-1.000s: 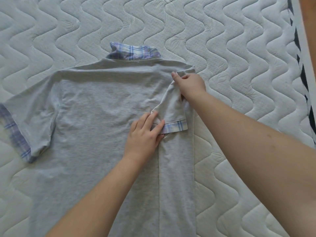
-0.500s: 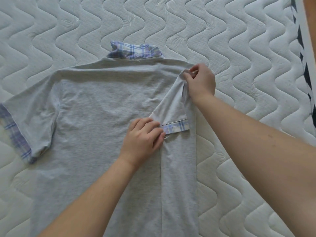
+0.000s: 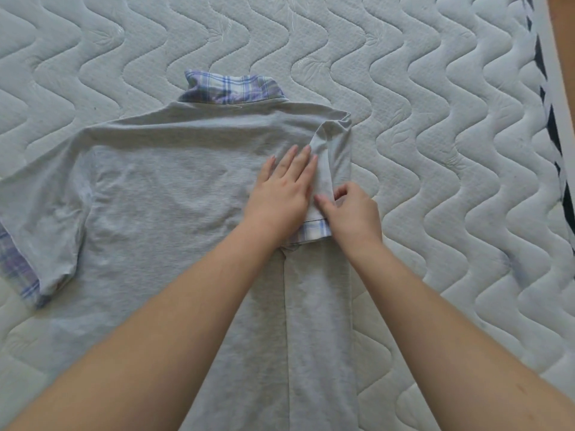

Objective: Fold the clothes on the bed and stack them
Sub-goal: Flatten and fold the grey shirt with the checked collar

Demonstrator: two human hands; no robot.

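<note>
A grey polo shirt (image 3: 161,194) with a blue plaid collar (image 3: 231,88) lies back-up on the white quilted mattress (image 3: 435,119). Its right side is folded inward, and the right sleeve (image 3: 334,163) with its plaid cuff lies on that fold. My left hand (image 3: 283,191) rests flat on the shirt's back with straight fingers, touching the sleeve's inner edge. Beside it, my right hand (image 3: 351,213) has its fingers curled on the lower sleeve near the cuff, pinching the fabric. The left sleeve (image 3: 40,231) is spread out at the far left.
The mattress edge with a dark-patterned border (image 3: 550,126) runs down the right side. Bare quilted surface surrounds the shirt above and to the right.
My right hand came down from the shoulder corner to the sleeve near the cuff. My left hand slid up from the cuff and flattened beside the sleeve, which now lies straighter.
</note>
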